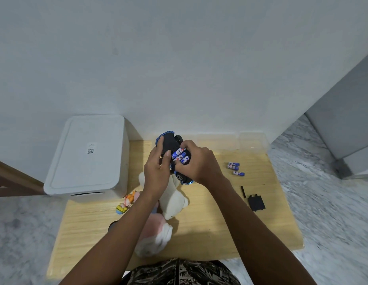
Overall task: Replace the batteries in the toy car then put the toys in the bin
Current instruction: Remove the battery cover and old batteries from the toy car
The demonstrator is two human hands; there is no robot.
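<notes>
An upturned toy car [172, 153], light and rigid, is gripped by both hands [156, 171] [196, 161]; its body sides seem the safest hold.

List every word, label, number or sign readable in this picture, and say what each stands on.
No text reads clearly enough to quote.
Sticker on the white bin lid: a QR code with small print above, too small to read.
Batteries in the toy car: blue and white labels, blurred.
Three loose batteries on the table: printing too small to read.
</notes>
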